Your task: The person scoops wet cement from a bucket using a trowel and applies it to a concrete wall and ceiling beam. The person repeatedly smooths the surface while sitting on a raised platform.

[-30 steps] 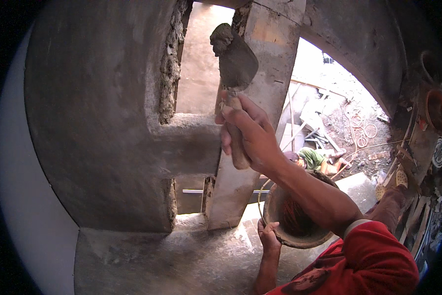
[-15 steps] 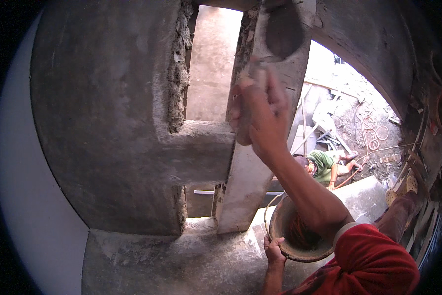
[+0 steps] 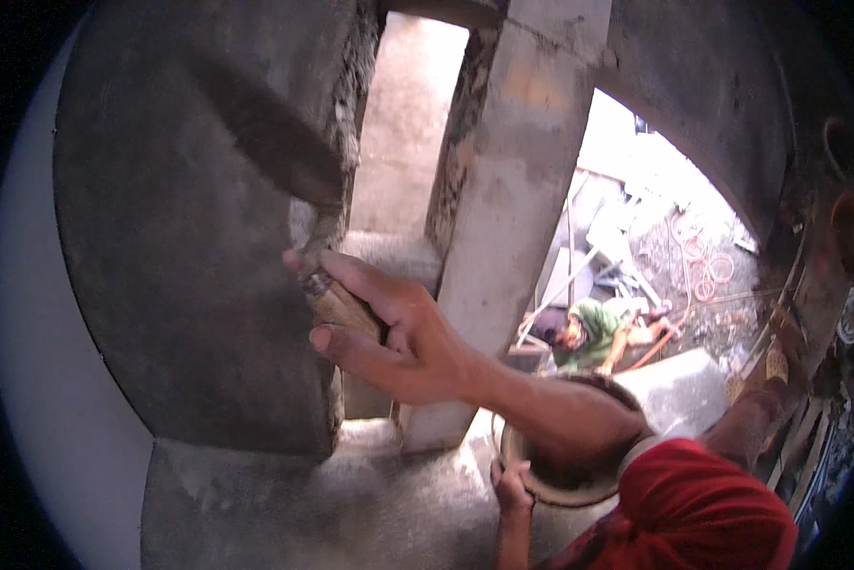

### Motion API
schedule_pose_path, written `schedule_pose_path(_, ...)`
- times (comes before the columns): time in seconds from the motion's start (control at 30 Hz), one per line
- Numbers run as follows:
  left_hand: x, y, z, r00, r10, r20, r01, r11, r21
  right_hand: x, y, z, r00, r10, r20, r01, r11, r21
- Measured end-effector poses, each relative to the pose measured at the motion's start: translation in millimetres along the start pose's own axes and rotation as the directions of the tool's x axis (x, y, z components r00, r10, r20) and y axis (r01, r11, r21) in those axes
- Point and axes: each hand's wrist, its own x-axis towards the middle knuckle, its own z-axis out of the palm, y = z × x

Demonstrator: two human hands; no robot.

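My right hand (image 3: 417, 347) is closed round the wooden handle of a trowel (image 3: 279, 152). The trowel's blade, blurred by motion, points up and left over the dark rendered wall (image 3: 199, 285), beside the rough edge of a tall slot. Whether the blade touches the wall I cannot tell. Low in the view, my left hand (image 3: 512, 484) grips the rim of a round bucket (image 3: 565, 496) with a thin wire handle. My right forearm crosses above the bucket and hides much of its inside.
A pale concrete post (image 3: 508, 199) stands right of the tall slot (image 3: 408, 123). Through an arched opening, a person in green (image 3: 598, 332) sits far below among planks and coiled hose (image 3: 707, 266). A grey ledge (image 3: 284, 499) runs below the wall.
My right hand has swung the trowel left and down, from in front of the post to the wall left of the slot. My left hand still holds the bucket.
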Motion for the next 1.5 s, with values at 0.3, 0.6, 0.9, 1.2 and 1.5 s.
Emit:
schedule_pose_path(0.3,-12.1,5.5,44.1,0.983,0.021,0.184,0.008,0.987,-0.158,-83.6,-36.4,-97.3,0.877,0.466,0.113,-0.404,0.845,-0.351)
schedule_pose_path(0.6,-4.0,34.8,99.1,0.953,0.129,0.275,-0.165,0.98,0.112,-142.6,-182.1,-247.8,0.286,0.958,-0.022,-0.335,0.078,-0.939)
schedule_pose_path(0.9,-16.6,74.9,137.6,0.748,0.377,0.547,-0.431,0.902,-0.032,-171.3,-188.1,-213.9,0.006,0.959,-0.283,-0.055,-0.282,-0.958)
schedule_pose_path(1.2,-26.3,83.0,152.2,0.725,0.371,0.58,-0.505,0.859,0.082,-194.2,-181.1,-241.6,0.213,0.963,0.166,-0.053,0.181,-0.982)
schedule_pose_path(1.5,-23.9,71.0,162.6,0.662,0.401,0.633,-0.567,0.82,0.074,-196.1,-171.9,-250.8,-0.025,0.998,0.058,-0.452,0.041,-0.891)
